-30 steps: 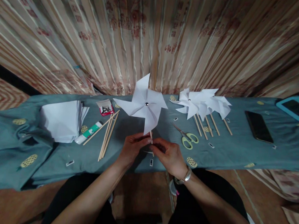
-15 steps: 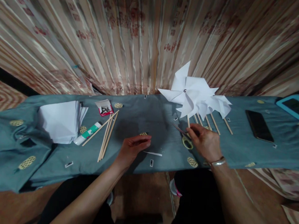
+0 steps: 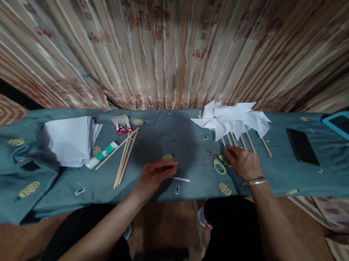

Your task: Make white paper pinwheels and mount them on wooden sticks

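Note:
My right hand [image 3: 245, 163] pinches the lower end of a wooden stick [image 3: 223, 143] that carries a white paper pinwheel [image 3: 215, 118] with a shiny pin at its centre. That pinwheel lies low over the left end of a row of overlapping white pinwheels [image 3: 259, 122]. Scissors with yellow-green handles [image 3: 219, 166] rest beside this hand, partly under its fingers. My left hand [image 3: 156, 176] hovers over the cloth, thumb and fingers stretched forward and slightly apart, with nothing visible in it. A thin white paper strip [image 3: 181, 179] lies by its fingertips.
On the left are a stack of white paper [image 3: 69, 141], a glue stick [image 3: 102, 155], several wooden sticks [image 3: 125, 159] and a small box of pins [image 3: 122, 126]. A phone [image 3: 302, 147] and a blue-framed tablet [image 3: 348, 124] sit right. A curtain [image 3: 167, 47] hangs behind the cloth-covered table [image 3: 174, 138].
The pinwheel in my right hand has come down from a raised position onto the row of others. My right hand shifted slightly right and down; my left hand barely moved.

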`<state>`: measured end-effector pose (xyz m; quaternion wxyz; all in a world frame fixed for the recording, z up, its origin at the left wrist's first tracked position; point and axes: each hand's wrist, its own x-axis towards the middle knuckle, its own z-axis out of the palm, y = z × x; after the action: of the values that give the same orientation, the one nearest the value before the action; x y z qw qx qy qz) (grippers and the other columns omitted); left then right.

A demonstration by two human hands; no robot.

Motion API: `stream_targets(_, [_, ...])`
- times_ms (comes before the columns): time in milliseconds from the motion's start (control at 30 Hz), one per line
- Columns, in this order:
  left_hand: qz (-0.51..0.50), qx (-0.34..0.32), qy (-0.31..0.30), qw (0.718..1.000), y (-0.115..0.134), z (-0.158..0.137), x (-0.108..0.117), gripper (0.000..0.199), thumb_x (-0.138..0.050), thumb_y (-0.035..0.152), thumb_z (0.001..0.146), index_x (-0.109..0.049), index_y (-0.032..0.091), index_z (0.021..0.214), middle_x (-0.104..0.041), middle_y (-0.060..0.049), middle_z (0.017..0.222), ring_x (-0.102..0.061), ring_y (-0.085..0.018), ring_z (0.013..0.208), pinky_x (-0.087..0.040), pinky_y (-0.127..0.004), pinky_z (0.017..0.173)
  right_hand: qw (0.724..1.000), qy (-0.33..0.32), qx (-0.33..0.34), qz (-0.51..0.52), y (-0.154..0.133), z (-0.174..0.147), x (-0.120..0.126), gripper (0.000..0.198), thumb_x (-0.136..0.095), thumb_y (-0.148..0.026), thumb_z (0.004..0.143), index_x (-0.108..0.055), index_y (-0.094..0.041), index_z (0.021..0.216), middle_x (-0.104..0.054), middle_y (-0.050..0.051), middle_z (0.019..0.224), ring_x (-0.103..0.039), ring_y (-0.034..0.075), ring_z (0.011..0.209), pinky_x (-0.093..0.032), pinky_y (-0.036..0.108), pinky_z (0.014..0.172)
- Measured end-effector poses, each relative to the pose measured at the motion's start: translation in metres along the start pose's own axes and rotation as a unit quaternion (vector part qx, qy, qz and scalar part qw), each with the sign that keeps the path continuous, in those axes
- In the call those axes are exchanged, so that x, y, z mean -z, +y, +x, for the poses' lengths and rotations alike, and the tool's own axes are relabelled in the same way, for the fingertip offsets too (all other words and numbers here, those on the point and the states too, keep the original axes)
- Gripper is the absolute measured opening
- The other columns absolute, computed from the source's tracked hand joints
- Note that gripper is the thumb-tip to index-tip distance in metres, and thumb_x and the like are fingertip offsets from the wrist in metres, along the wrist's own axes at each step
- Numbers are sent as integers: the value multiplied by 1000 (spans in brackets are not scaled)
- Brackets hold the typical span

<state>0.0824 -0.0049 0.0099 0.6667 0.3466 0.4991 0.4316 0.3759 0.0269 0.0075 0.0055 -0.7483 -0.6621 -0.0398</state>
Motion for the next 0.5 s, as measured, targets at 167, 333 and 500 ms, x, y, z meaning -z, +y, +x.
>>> stream_targets(167, [5,7,0,1000,-1,0,1,26,-86,27,55,-80,23,79,-79,-2,80,-71,-16,80,-54,-29,81,1000,-23,-12,-17,-2,2,2,30,-52,-35,92,-76,-20,103,-78,12,82,-72,26,73,-41,30,59])
stream_targets(333, [5,9,2,1000,0,-1,2,25,-86,27,54,-80,22,78,-78,-2,79,-70,-16,78,-54,-27,80,999,-38,-15,-27,-3,4,3,30,-52,-35,93,-76,-21,105,-78,13,86,-72,27,77,-43,31,61])
stream_targets(500, [-1,12,-2,1000,-4,-2,2,24,-85,27,54,-80,23,78,-78,-1,79,-69,-15,77,-53,-27,78,999,-24,-19,-24,2,3,-1,31,-54,-38,92,-76,-19,103,-78,13,83,-73,29,75,-43,31,59])
